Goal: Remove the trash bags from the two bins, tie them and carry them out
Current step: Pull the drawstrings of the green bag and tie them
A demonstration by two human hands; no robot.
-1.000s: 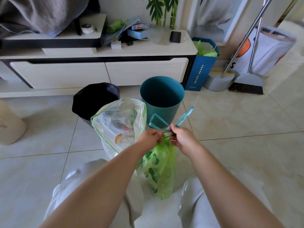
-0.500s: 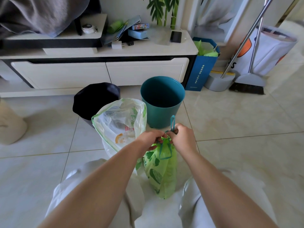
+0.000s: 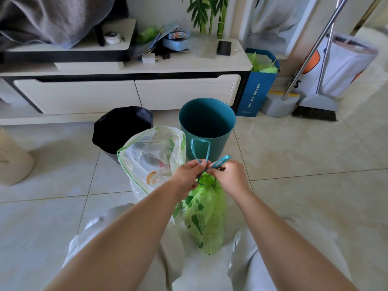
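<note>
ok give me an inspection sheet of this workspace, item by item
surface: pale tiled floor, bare around the bins
job's things: green bag gathered at the neck, blue drawstring loops standing above it; clear bag beside it, mouth open, not tied; teal bin empty; black bin behind the clear bag
clutter: phone, boxes and papers on the white cabinet; grey cloth on top
grippers: left hand and right hand each pinch the drawstring
cables: nothing seen beyond a plug adapter on the cabinet
surroundings: blue paper bag, broom, dustpan, plant
</note>
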